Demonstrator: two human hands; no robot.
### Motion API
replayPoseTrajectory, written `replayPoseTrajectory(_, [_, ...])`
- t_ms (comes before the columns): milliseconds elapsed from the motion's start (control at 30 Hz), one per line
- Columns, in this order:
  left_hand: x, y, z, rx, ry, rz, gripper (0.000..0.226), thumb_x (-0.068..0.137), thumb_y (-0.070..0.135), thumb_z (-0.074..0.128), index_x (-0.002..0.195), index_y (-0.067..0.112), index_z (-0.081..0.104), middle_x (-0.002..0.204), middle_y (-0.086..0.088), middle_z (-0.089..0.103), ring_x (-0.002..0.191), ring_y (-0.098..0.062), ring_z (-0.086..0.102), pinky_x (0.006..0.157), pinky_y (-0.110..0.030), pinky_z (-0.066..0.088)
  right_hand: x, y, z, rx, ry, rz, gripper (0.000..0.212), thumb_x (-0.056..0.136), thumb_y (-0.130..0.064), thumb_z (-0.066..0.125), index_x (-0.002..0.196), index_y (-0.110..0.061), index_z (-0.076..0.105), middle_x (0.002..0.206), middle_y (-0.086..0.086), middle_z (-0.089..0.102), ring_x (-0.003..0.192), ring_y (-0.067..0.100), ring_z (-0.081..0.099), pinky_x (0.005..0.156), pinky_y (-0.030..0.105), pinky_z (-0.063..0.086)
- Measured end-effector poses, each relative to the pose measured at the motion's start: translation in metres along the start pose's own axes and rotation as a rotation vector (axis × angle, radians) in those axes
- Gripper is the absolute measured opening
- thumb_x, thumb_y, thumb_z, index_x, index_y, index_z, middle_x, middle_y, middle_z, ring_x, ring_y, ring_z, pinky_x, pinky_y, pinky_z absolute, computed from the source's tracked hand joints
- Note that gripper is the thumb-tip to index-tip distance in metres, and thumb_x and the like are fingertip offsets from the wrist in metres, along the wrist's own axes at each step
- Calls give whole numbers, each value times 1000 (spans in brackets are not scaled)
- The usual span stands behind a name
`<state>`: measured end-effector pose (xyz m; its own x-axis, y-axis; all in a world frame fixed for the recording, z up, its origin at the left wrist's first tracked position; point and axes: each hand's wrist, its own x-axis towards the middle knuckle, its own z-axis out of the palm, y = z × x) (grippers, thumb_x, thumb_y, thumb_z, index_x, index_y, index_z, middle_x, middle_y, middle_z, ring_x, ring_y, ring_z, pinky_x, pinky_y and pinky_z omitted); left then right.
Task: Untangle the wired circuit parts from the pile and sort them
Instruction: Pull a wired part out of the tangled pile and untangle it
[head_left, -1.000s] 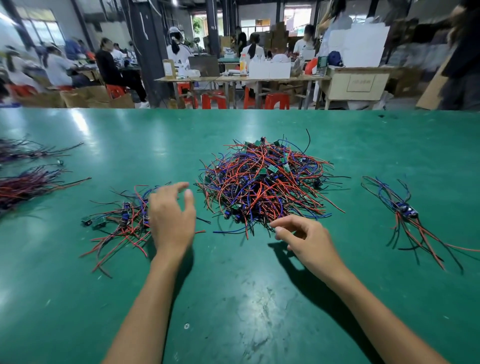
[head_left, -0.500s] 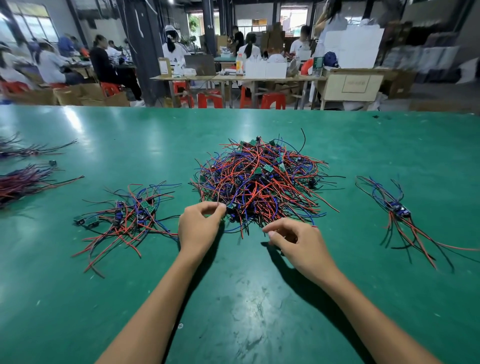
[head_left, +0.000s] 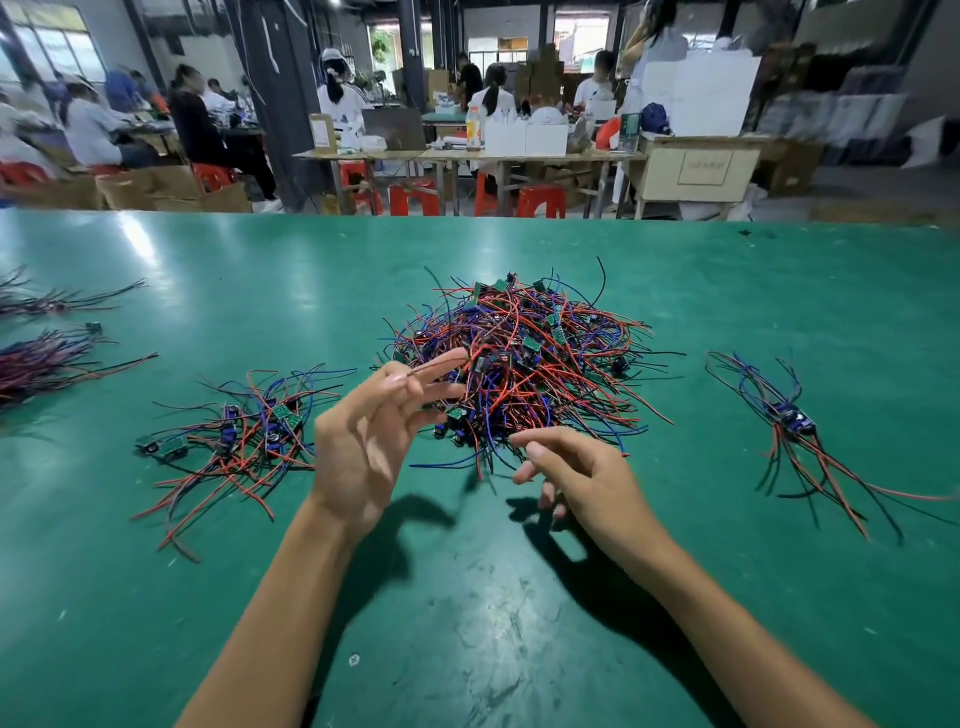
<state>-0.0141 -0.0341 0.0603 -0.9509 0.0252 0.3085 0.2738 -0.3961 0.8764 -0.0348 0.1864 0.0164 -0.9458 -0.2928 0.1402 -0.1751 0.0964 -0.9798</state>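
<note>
A big tangled pile of wired circuit parts (head_left: 524, 358), with red, blue and black wires and small green boards, lies mid-table. My left hand (head_left: 363, 441) is raised at the pile's near-left edge, palm toward me. Its fingertips pinch a thin wire that leads to a small green part (head_left: 455, 413) still touching the pile. My right hand (head_left: 587, 478) hovers over the table at the pile's front edge, fingers loosely curled and apart, holding nothing. A smaller spread group of parts (head_left: 244, 436) lies left of my left hand, and another group (head_left: 789, 421) lies at the right.
Two bundles of wires (head_left: 41, 364) (head_left: 57, 301) lie at the table's far left edge. The green table (head_left: 467, 623) stretches toward me between my forearms. Beyond its far edge are benches, red stools and seated people.
My left hand moved from the left group to the pile's edge, pinched there, then lifted and turned palm-up with a wire. My right hand stayed by the pile's front and opened its fingers.
</note>
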Motion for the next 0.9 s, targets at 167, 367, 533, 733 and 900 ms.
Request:
replayPoseTrajectory(167, [-1, 1, 2, -9, -275, -68, 19, 90, 20, 43, 79, 16, 58, 138, -28, 57, 113, -39, 62, 96, -44, 45, 2, -16, 9, 379, -171, 289, 45, 100, -48, 42, 124, -19, 66, 111, 8, 76, 67, 17, 68, 57, 26, 57])
replayPoseTrajectory(367, [1, -9, 22, 385, -363, -202, 41, 99, 22, 43, 83, 4, 77, 121, -23, 70, 112, -35, 67, 103, -53, 43, 2, -17, 0, 597, -184, 302, 46, 90, -47, 57, 122, -15, 69, 116, 9, 74, 78, 15, 71, 67, 24, 59])
replayPoseTrajectory(533, [10, -18, 31, 418, -35, -319, 64, 97, 54, 35, 74, 11, 78, 91, -17, 76, 57, -19, 60, 58, -28, 42, 4, -11, -6, 418, -80, 205, 37, 83, -35, 70, 117, -19, 72, 90, 2, 75, 62, 9, 63, 62, 20, 55])
replayPoseTrajectory(733, [-3, -32, 33, 521, 65, -122, 28, 86, 43, 70, 94, 18, 80, 78, 11, 72, 68, 2, 56, 63, -12, 41, 3, -12, -15, 404, -166, 138, 39, 92, -29, 65, 130, -23, 66, 96, 6, 74, 67, 12, 65, 63, 22, 55])
replayPoseTrajectory(900, [-8, -36, 39, 483, 38, -167, 19, 81, 34, 80, 96, 23, 81, 86, 2, 77, 75, -7, 62, 69, -13, 45, 1, -11, -15, 312, -258, 126, 47, 95, -31, 54, 141, -24, 54, 106, 10, 75, 77, 17, 68, 71, 26, 57])
